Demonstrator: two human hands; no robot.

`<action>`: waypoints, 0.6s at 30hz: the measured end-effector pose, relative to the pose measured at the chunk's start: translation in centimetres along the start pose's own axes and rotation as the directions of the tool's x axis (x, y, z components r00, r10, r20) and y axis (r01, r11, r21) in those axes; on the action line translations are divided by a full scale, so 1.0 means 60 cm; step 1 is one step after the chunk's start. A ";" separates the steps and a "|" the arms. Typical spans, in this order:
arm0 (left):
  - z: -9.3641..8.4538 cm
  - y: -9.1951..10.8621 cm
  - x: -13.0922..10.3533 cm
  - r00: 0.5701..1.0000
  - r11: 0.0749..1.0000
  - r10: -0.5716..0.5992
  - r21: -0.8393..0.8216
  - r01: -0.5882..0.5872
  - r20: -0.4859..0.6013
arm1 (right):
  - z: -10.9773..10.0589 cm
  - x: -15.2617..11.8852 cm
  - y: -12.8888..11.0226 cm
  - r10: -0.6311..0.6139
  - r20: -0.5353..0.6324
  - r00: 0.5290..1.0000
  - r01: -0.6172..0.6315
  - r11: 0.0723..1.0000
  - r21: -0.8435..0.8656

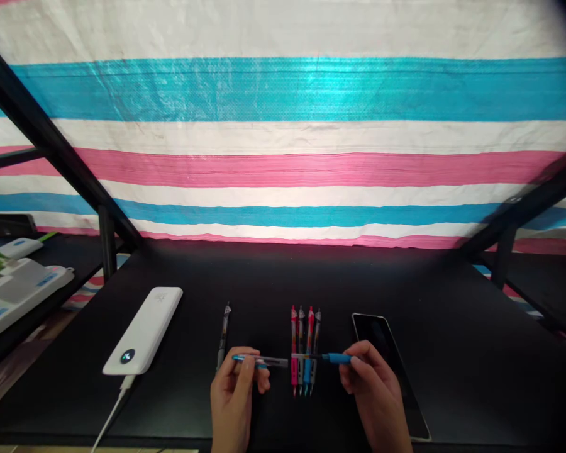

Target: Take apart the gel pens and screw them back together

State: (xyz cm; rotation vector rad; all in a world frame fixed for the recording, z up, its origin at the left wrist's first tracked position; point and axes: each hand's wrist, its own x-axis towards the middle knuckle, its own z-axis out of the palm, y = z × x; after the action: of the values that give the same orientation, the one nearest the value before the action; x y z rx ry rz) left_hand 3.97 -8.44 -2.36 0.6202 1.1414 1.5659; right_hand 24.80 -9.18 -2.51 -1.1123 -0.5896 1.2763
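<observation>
My left hand pinches a clear pen barrel with a light blue clip end, held level. Across from it my right hand grips a blue pen grip section with a thin refill pointing left. The two parts lie in line, their inner ends close together, above a row of several pens. Those pens stand side by side, with pink, grey and blue grips. A grey and clear pen lies just beyond my left hand, its lower end partly hidden.
A white power bank with a cable is at the left of the black table. A dark phone lies partly under my right hand. A power strip is at far left; black frame bars flank the table.
</observation>
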 end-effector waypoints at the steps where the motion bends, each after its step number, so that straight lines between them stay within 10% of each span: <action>1: 0.000 -0.001 0.000 1.000 1.000 0.000 0.003 0.000 -0.002 | 0.000 0.000 0.001 0.005 0.002 1.000 -0.005 1.000 0.006; 18: -0.007 -0.005 0.000 0.997 0.998 0.002 0.070 -0.008 0.082 | 0.024 -0.015 0.003 -0.022 0.175 0.984 0.060 0.975 -0.215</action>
State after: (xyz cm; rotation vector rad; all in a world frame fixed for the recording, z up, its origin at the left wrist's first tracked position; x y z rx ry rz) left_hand 3.77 -8.62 -2.80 0.7276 1.1379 1.4962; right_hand 23.25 -9.60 -1.86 -1.1710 -0.8970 1.3020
